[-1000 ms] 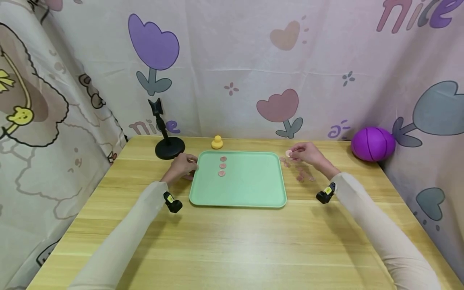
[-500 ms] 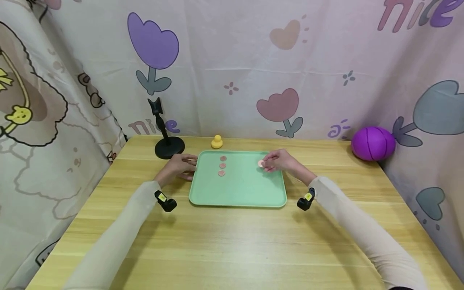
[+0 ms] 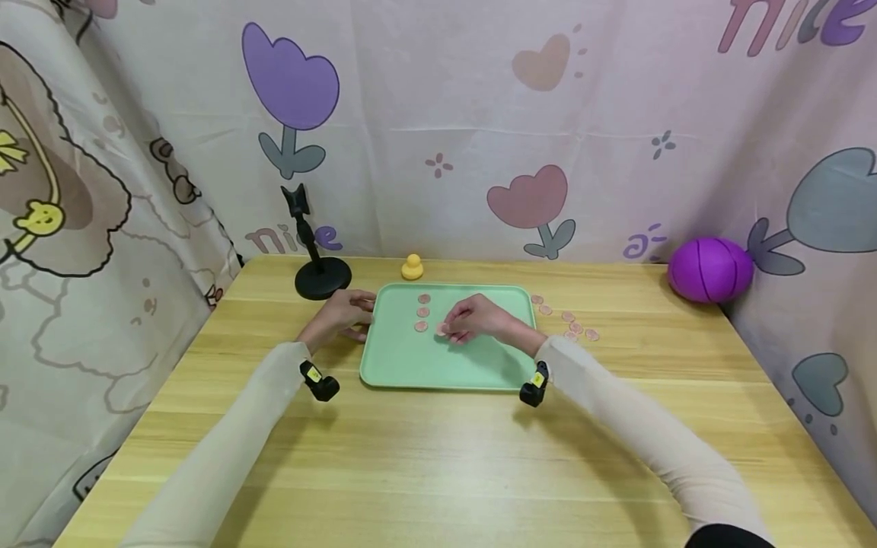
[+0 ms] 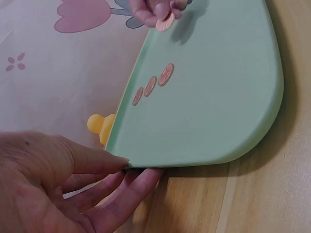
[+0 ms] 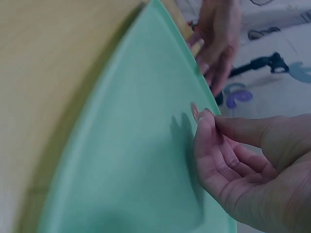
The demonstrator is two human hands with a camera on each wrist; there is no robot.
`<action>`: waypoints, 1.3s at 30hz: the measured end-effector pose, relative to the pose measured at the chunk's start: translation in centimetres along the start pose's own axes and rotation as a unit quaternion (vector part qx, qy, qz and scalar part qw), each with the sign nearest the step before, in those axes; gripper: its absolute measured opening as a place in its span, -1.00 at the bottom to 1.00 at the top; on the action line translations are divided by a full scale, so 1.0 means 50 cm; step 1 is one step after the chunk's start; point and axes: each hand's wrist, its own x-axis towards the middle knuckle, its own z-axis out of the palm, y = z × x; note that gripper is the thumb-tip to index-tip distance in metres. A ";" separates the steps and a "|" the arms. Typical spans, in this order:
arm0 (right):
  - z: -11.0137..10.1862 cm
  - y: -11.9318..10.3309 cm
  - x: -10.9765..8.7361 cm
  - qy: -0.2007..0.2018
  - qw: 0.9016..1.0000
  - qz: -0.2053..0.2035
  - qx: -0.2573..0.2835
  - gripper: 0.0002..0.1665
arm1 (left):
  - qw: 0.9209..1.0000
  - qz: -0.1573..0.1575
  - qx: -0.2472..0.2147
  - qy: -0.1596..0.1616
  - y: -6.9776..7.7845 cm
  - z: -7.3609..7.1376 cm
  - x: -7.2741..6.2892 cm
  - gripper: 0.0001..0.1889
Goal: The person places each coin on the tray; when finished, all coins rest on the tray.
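Observation:
A green tray (image 3: 411, 364) lies on the table. My left hand (image 3: 337, 315) holds its left edge; in the left wrist view the thumb rests on the rim and the other fingers lie against the side and below. Between thumb and fingertips, my right hand (image 3: 478, 318) pinches a copper coin (image 4: 165, 22) just over the tray, its shadow falling on the surface. Three copper coins (image 3: 423, 312) form a row on the tray, slightly left of the held one. In the right wrist view, my fingers (image 5: 206, 145) partly hide the coin.
Several loose coins (image 3: 576, 328) are scattered on the wooden table (image 3: 438, 464) right of the tray. Behind the tray sits a yellow rubber duck (image 3: 412, 268). A black stand (image 3: 323, 278) rises near my left hand, and a purple ball (image 3: 709, 270) occupies the back right corner.
My right hand has carried a coin leftward from the loose coins, across the tray's right edge, to near the three-coin row. My left hand has stayed at the tray's left edge.

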 end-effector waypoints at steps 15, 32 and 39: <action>0.066 -0.021 0.023 -0.014 0.998 0.058 -0.037 -0.85 | 1.000 0.001 0.013 -0.004 0.008 0.010 -0.007 -0.38; 0.080 -0.037 0.045 -0.016 0.991 0.044 -0.124 -0.70 | 1.000 -0.003 0.013 -0.003 0.004 0.006 -0.007 -0.38; 0.049 -0.027 0.042 -0.033 0.994 0.004 -0.105 -0.71 | 1.000 -0.003 0.016 0.000 0.005 0.007 -0.004 -0.38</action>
